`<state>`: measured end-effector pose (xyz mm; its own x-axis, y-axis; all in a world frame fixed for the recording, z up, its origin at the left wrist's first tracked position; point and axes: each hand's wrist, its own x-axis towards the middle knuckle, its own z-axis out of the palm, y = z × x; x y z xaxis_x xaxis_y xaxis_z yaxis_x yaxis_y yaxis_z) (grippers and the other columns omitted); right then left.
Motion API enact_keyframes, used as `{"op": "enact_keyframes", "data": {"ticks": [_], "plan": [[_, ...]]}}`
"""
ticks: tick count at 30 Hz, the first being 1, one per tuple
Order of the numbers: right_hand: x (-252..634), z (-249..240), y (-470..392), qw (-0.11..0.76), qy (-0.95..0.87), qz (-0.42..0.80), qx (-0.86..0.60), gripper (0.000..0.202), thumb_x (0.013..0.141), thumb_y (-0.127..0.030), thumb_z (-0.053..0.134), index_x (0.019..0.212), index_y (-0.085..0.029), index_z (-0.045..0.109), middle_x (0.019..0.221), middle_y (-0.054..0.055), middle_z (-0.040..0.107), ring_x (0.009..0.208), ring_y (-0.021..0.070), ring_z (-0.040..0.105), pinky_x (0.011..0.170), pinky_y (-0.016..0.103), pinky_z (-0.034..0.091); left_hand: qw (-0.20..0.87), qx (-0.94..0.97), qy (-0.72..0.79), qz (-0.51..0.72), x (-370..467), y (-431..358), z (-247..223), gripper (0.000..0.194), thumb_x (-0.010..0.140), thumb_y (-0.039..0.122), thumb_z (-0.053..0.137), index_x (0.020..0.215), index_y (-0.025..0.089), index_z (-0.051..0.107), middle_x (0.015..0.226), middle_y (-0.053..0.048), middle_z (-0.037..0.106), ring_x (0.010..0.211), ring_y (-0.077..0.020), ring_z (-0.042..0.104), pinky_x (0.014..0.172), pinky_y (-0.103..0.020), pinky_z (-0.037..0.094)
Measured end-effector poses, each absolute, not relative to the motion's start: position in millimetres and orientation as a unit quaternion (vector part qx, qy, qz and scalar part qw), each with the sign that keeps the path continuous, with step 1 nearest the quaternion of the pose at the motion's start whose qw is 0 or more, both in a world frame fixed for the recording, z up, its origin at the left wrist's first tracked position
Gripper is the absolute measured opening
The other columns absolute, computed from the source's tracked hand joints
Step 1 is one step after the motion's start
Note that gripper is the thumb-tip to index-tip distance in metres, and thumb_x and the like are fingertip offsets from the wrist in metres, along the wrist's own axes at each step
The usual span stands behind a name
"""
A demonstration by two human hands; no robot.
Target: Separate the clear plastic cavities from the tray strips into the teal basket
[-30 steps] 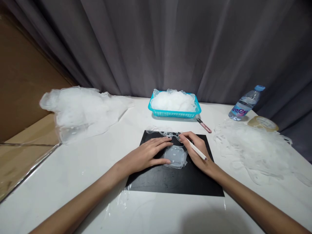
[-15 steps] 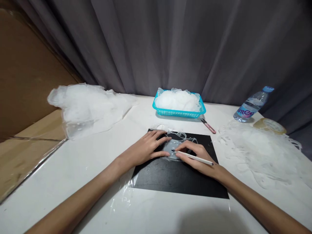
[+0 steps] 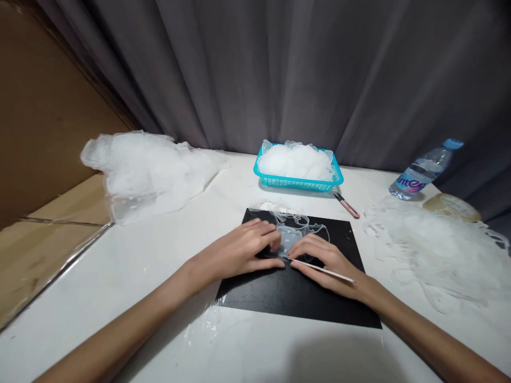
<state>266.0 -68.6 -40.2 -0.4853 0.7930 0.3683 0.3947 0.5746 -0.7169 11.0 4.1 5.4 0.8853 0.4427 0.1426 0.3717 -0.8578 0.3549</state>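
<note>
A small sheer white fabric piece with pale dots [image 3: 290, 237] lies on a black board [image 3: 279, 295]. My left hand [image 3: 251, 247] is at its left near edge, fingers curled and thumb stretched along the edge, seemingly pinching it. From the right, my right hand [image 3: 325, 260] reaches the same near edge, its fingers closed round a slim white pencil-like stick [image 3: 329, 273]. The stick's tip end lies by the fabric edge, partly hidden by the fingers. Thin looping fabric offcuts [image 3: 319, 227] trail behind the piece.
A turquoise basket [image 3: 295, 184] full of white sheer pieces stands at the back, with pink thread snips [image 3: 347, 206] beside it. Sheer fabric [image 3: 155, 170] is heaped left, offcuts [image 3: 443, 244] right. A water bottle [image 3: 425, 170], a tape roll [image 3: 453, 206] and cardboard [image 3: 48, 213] flank the table.
My left fingers have curled from lying stretched on the fabric to its near edge. My right hand has lowered the stick from the fabric's middle to that edge. The view has shifted slightly.
</note>
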Motion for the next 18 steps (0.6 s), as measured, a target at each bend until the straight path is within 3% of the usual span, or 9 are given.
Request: {"op": "enact_keyframes", "data": {"ticks": [3,7,13,18], "plan": [[265.5,-39.1,-68.2,0.346,-0.820,0.279,-0.362,0.013,0.105,-0.026,0.056,0.110,-0.025,0.067,0.108,0.004,0.072,0.104,0.0196,0.067,0.095,0.036,0.056,0.175,0.955,0.208,0.116,6.5,-4.8,2.3,0.020,0.105,0.039,0.056,0.100,0.021,0.065,0.096,-0.005,0.066,0.089,-0.0223,0.064,0.081,-0.033,0.047],[265.5,-39.4,-67.5,0.352,-0.828,0.260,-0.351,0.012,0.105,-0.025,0.057,0.112,-0.024,0.067,0.108,0.005,0.072,0.104,0.0196,0.066,0.094,0.036,0.056,0.128,0.966,0.179,0.133,6.7,-19.0,-4.5,0.016,0.106,0.029,0.055,0.113,0.021,0.066,0.107,-0.007,0.069,0.096,-0.0221,0.067,0.087,-0.034,0.049],[265.2,-43.0,-67.1,0.352,-0.842,0.236,-0.335,0.013,0.104,-0.021,0.058,0.115,-0.022,0.065,0.109,0.007,0.072,0.103,0.0204,0.066,0.093,0.036,0.056,0.012,0.977,0.169,0.130,13.9,-39.7,-10.6,0.023,0.108,0.023,0.048,0.121,0.015,0.066,0.101,-0.009,0.072,0.091,-0.0241,0.069,0.085,-0.038,0.053],[264.2,-41.3,-67.7,0.354,-0.848,0.207,-0.336,0.013,0.103,-0.018,0.059,0.114,-0.021,0.065,0.107,0.007,0.073,0.101,0.0201,0.067,0.091,0.035,0.056,0.013,0.971,0.209,0.118,11.0,-52.3,-13.8,0.035,0.107,0.031,0.052,0.136,0.013,0.059,0.111,-0.012,0.071,0.098,-0.0275,0.070,0.087,-0.041,0.056]]}}
